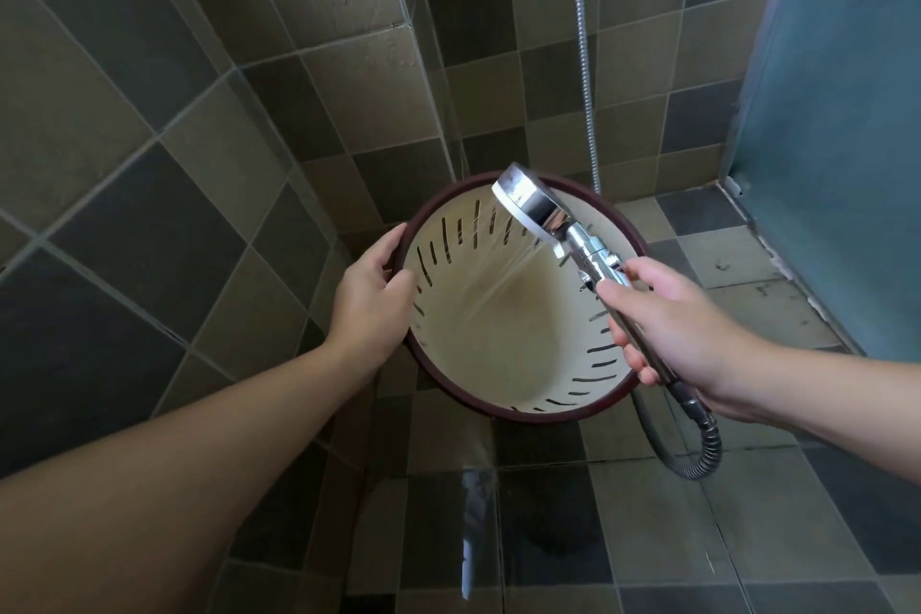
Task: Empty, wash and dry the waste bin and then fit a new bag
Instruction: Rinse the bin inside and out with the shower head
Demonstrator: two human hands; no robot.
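A round waste bin (pixel 498 354) with a cream slotted inside and a dark red rim is tilted toward me above the tiled floor, with nothing in it. My left hand (pixel 371 294) grips its left rim. My right hand (pixel 668 319) holds the handle of a chrome shower head (pixel 528 202) over the bin's upper right rim. Water sprays from the head down and left into the bin.
Tiled walls meet in a corner behind the bin. The metal shower hose (pixel 583 65) hangs down the back wall and loops on the floor (pixel 697 459) at right. A frosted glass door (pixel 837 140) stands at right. The floor tiles (pixel 623 538) look wet.
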